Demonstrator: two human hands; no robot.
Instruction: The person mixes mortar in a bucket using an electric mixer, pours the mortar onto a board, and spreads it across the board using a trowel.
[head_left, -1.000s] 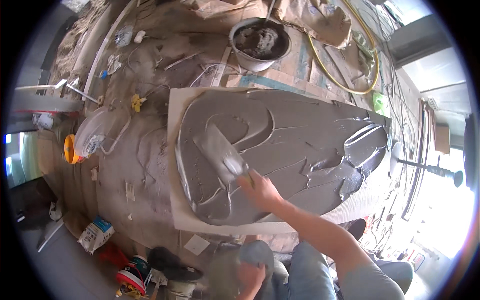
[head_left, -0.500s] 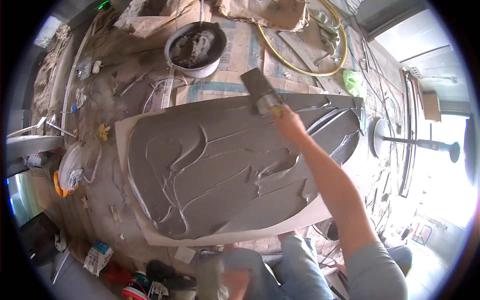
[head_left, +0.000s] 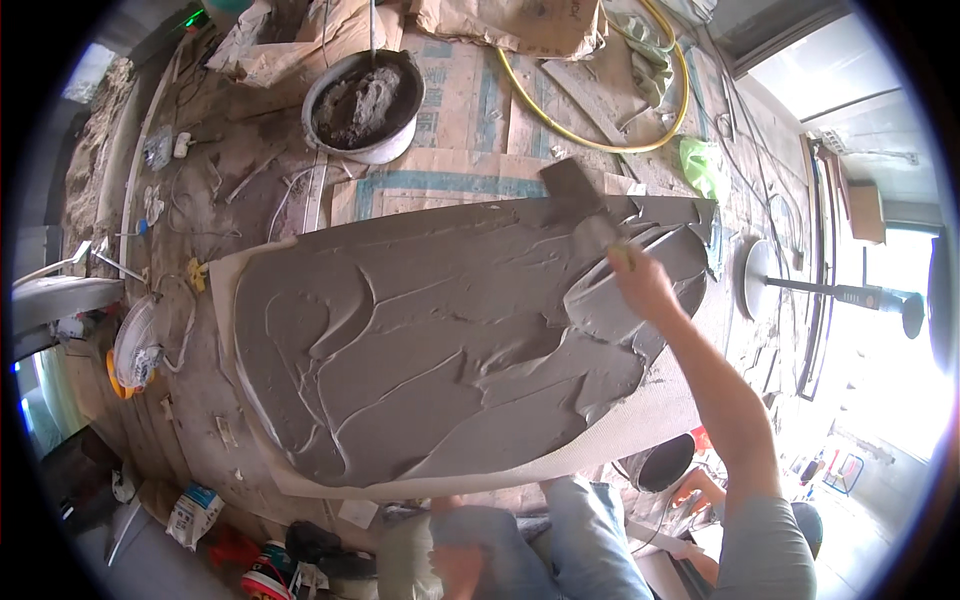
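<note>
My right hand (head_left: 645, 285) is closed round the handle of a broad-bladed trowel (head_left: 570, 188), over the far right part of a large pale board or slab (head_left: 660, 405). Thick grey mortar (head_left: 430, 345) coats most of the slab's upper face, with curved ridges and smeared edges. The trowel's blade lies near the far edge and is partly coated grey. Low in the picture, my left hand (head_left: 458, 568) is blurred against my legs. Its fingers cannot be made out.
Beyond the slab stands a bucket of mortar (head_left: 365, 105) beside paper sacks (head_left: 510, 25). A yellow hose (head_left: 600, 145) loops at the far right. A dark bucket (head_left: 655, 462) and another person's hand (head_left: 703, 490) are at the near right. A round-based stand (head_left: 757, 280) is right.
My right hand and the trowel have moved right and nearer to me. A wide smear of mortar on the slab's right part has changed shape. The view has shifted slightly.
</note>
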